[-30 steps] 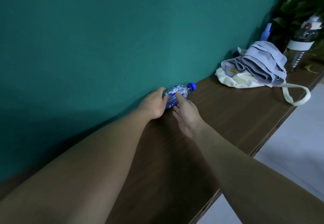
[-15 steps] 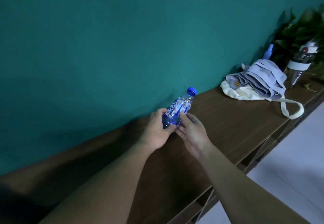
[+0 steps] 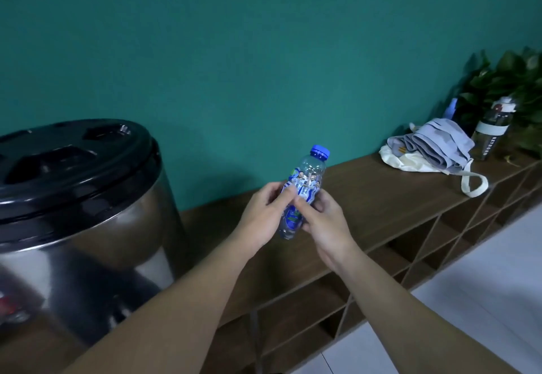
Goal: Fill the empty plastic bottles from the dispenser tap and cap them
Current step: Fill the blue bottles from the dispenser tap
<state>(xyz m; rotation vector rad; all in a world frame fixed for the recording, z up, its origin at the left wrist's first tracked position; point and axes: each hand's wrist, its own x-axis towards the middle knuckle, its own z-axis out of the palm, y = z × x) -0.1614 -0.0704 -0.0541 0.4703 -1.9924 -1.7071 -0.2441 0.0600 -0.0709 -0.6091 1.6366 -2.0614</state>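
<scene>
Plastic bottle (image 3: 305, 189) gripped by both hands (image 3: 296, 215).

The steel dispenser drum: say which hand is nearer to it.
Left. The left hand grips the bottle on the side facing the dispenser drum; the right hand holds the bottle's far side, farther from it.

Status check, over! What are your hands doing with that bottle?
Left hand and right hand both grip the plastic bottle, held above the shelf. Blue cap on. Dispenser on the left, nothing in between.
</scene>
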